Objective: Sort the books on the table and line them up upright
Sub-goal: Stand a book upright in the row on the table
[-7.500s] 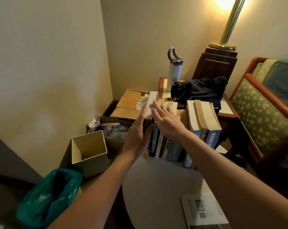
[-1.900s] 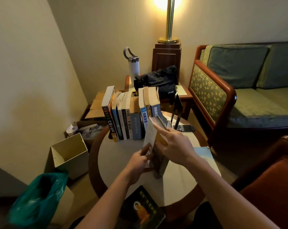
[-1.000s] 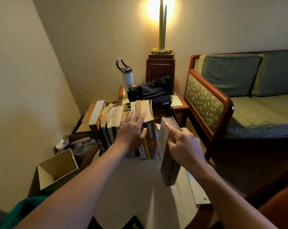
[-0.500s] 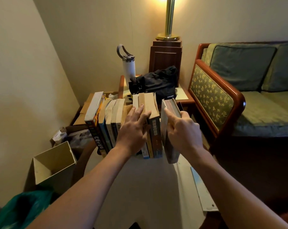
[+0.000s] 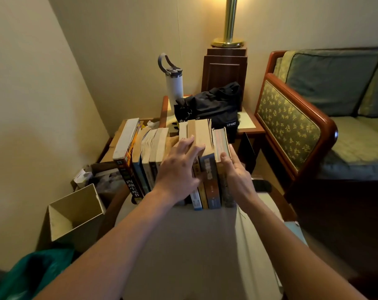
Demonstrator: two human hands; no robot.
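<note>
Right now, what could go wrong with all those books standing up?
1. The leftmost books look tilted, so if the left hand resting on the row lifts off, they might slump sideways.
2. The end book has only the right hand pressing its outer side. Letting go carelessly may tip it toward the edge of the table.

We see cream page edges on the books (image 5: 159, 144), a black-and-orange spine on the leftmost book (image 5: 130, 182), a white bottle (image 5: 174, 89), a black bag (image 5: 209, 105), gold leaves on the green sofa arm (image 5: 287, 124).
</note>
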